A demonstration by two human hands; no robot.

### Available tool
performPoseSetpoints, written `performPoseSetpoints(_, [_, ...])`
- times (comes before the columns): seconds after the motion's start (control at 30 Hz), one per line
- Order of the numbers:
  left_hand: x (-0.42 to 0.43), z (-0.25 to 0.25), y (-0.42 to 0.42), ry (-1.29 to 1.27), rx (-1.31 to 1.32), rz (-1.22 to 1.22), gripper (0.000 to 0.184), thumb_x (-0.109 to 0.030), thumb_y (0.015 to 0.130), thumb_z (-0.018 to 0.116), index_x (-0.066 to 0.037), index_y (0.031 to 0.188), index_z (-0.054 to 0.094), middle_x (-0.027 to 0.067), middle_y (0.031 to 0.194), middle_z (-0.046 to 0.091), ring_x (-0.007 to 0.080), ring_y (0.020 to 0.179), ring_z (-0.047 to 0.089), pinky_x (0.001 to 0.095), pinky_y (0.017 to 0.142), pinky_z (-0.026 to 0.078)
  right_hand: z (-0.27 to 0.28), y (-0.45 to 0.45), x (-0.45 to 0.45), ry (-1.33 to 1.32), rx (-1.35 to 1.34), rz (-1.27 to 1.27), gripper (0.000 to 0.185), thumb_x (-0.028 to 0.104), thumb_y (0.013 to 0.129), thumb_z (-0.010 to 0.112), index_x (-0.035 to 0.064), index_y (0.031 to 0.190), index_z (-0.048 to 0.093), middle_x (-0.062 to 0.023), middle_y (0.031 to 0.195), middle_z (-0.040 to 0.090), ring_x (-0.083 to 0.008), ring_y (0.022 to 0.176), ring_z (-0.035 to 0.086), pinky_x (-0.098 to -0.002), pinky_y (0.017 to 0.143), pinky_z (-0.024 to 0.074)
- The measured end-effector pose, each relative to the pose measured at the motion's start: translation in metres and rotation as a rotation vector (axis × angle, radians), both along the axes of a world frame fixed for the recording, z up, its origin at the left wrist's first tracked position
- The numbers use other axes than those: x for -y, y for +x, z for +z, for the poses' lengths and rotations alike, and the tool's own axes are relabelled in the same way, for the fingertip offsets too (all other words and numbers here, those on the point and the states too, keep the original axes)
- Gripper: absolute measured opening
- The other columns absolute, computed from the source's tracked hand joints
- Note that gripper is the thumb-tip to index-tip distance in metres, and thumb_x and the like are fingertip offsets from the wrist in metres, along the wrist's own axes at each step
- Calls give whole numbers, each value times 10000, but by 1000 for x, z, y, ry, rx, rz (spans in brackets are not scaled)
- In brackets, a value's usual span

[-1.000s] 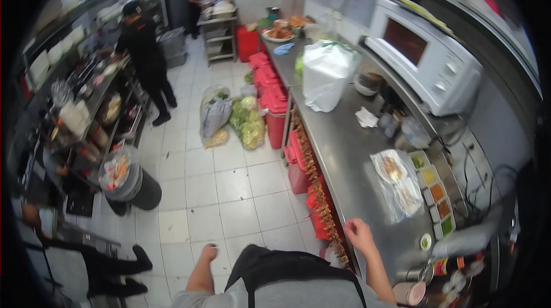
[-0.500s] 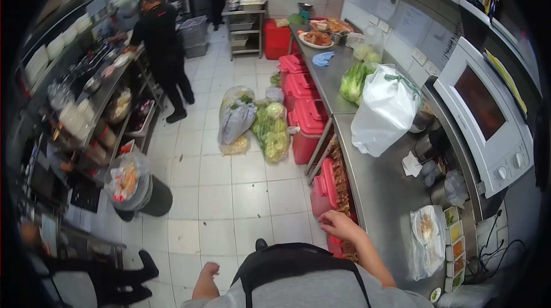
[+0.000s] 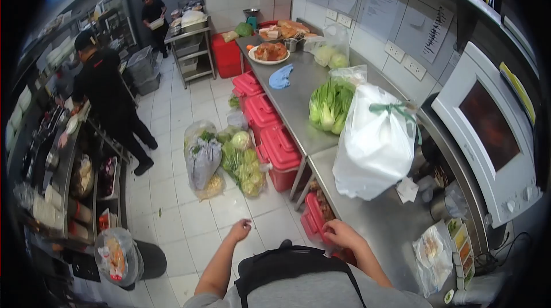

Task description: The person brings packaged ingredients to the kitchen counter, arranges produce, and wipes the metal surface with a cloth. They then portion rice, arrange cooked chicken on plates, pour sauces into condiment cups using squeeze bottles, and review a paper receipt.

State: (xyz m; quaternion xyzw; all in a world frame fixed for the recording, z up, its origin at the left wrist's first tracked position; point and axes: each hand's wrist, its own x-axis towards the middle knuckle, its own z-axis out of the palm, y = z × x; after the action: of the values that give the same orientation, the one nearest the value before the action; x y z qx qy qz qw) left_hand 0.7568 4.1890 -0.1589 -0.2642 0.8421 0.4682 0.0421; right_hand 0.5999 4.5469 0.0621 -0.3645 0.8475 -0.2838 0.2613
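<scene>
My left hand [image 3: 241, 230] is in front of me over the tiled floor, fingers loosely bent and holding nothing I can see. Beside the steel counter [image 3: 359, 219], my right hand [image 3: 341, 232] hangs with its fingers slightly curled and apart, also with nothing visible in it. It is nearest to a red lidded bin [image 3: 313, 216] under the counter; whether they touch I cannot tell. On the counter stand a tied white plastic bag [image 3: 376, 147] with a green tie and, behind it, leafy green vegetables [image 3: 331, 106].
Bags of vegetables [image 3: 241, 161] lie on the floor ahead, beside more red bins [image 3: 278, 150]. A microwave [image 3: 485, 130] is at right. A trash bin [image 3: 150, 261] stands at left. One co-worker [image 3: 103, 90] works at the left shelves; another person [image 3: 154, 15] stands farther back.
My view has moved forward and turned right, so the counter and white bag look closer. My left hand has swung up and forward. The far person now holds a pale container.
</scene>
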Motion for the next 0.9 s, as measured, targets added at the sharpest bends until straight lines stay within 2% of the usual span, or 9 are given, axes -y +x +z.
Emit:
performPoseSetpoints(0.07, [3, 6, -17, -10, 59, -113, 387, -249, 787, 602, -91, 1140, 591, 144, 998, 657, 302, 902, 628, 365, 829, 492, -6, -29, 23, -47, -69, 62, 226, 165, 793, 605, 11, 959, 602, -185, 915, 583, -332, 880, 579, -392, 791, 463])
performPoseSetpoints(0.23, [51, 25, -74, -20, 25, 1, 437, -254, 768, 643, -100, 1170, 570, 182, 1104, 598, 311, 939, 611, 377, 857, 479, 4, -93, 99, -118, -97, 235, 232, 172, 822, 586, 16, 992, 594, -167, 952, 560, -322, 880, 574, -383, 792, 463])
performPoseSetpoints(0.33, [109, 43, -150, -16, -56, -1, 479, -266, 767, 659, -90, 1196, 539, 225, 1159, 533, 343, 1030, 558, 381, 899, 451, 17, -122, 138, -170, -80, 229, 230, 170, 834, 580, 18, 1006, 587, -161, 955, 550, -311, 872, 577, -376, 784, 466])
performPoseSetpoints(0.43, [155, 102, -256, -187, -272, -110, 487, -272, 786, 652, -62, 1204, 515, 246, 1207, 477, 371, 1135, 472, 388, 963, 398, 20, -144, 163, -200, -24, 140, 232, 164, 837, 579, 17, 1018, 579, -159, 961, 546, -307, 865, 577, -374, 778, 469])
performPoseSetpoints(0.6, [194, 175, -461, -252, -596, -285, 486, -263, 823, 623, -31, 1229, 490, 216, 1334, 379, 384, 1214, 416, 375, 1008, 368, 17, -165, 180, -170, -38, -191, 187, 157, 817, 596, 30, 953, 608, -150, 888, 564, -324, 841, 571, -375, 755, 461])
performPoseSetpoints(0.7, [203, 202, -568, -205, -607, -358, 504, -304, 848, 589, -48, 1265, 467, 211, 1407, 302, 383, 1280, 343, 432, 1024, 346, 28, -177, 194, -228, -193, -491, 141, 110, 793, 609, 23, 903, 609, -149, 849, 559, -324, 810, 575, -372, 736, 464])
performPoseSetpoints(0.8, [210, 195, -660, -349, -424, -399, 593, -417, 882, 496, -56, 1342, 399, 200, 1472, 212, 365, 1350, 230, 502, 1065, 256, 21, -192, 209, -198, -200, -802, 121, 57, 766, 613, 16, 879, 601, -149, 834, 552, -323, 782, 577, -375, 727, 465])
performPoseSetpoints(0.83, [210, 187, -682, -423, -321, -372, 621, -448, 888, 456, -55, 1362, 370, 192, 1483, 191, 355, 1360, 206, 517, 1072, 222, -3, -195, 208, -254, -261, -856, 115, 27, 752, 603, 22, 867, 601, -132, 843, 540, -259, 681, 597, -328, 615, 489])
performPoseSetpoints(0.9, [211, 169, -715, -569, -121, -310, 680, -509, 900, 377, -55, 1402, 313, 176, 1504, 151, 334, 1382, 159, 547, 1086, 154, -22, -197, 216, -157, -365, -920, 102, 44, 739, 608, 37, 840, 594, -120, 834, 531, -259, 690, 584, -356, 627, 468])
